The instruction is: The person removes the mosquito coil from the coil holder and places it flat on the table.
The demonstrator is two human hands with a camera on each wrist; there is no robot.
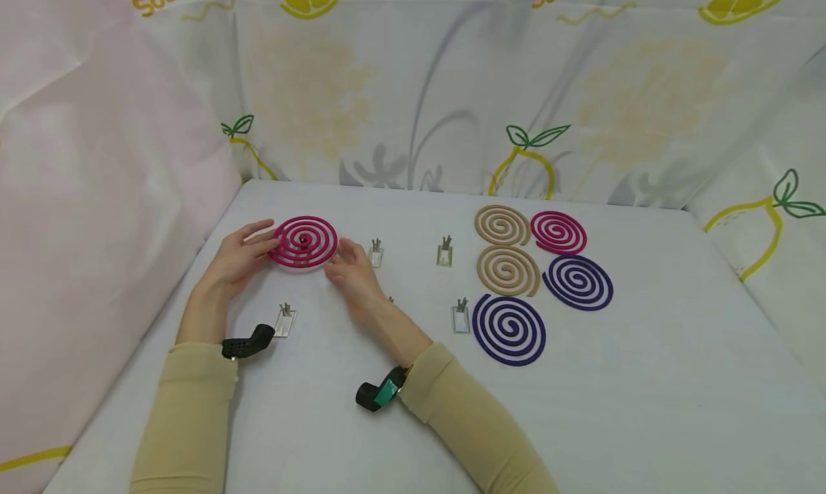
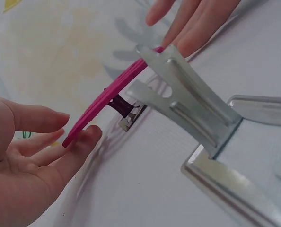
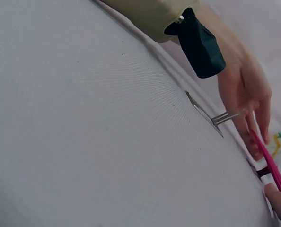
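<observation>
A pink mosquito coil (image 1: 305, 242) lies over a small metal stand (image 2: 131, 118) at the table's back left. My left hand (image 1: 241, 256) pinches its left edge, with fingertips above and below the rim in the left wrist view. At the opposite edge is my right hand (image 1: 355, 272), its fingers (image 2: 183, 33) fairly straight and right at the rim. A three-pronged metal stand (image 1: 284, 320) stands in front of my left hand. Behind my right wrist another stand (image 1: 390, 300) is mostly hidden.
More stands (image 1: 376, 253), (image 1: 444, 253) and a further stand (image 1: 460, 316) are on the white table (image 1: 645, 393). To the right lie tan coils (image 1: 502, 226), a pink coil (image 1: 558, 232) and dark blue coils (image 1: 509, 329). Lemon-printed cloth (image 1: 413, 85) hangs behind.
</observation>
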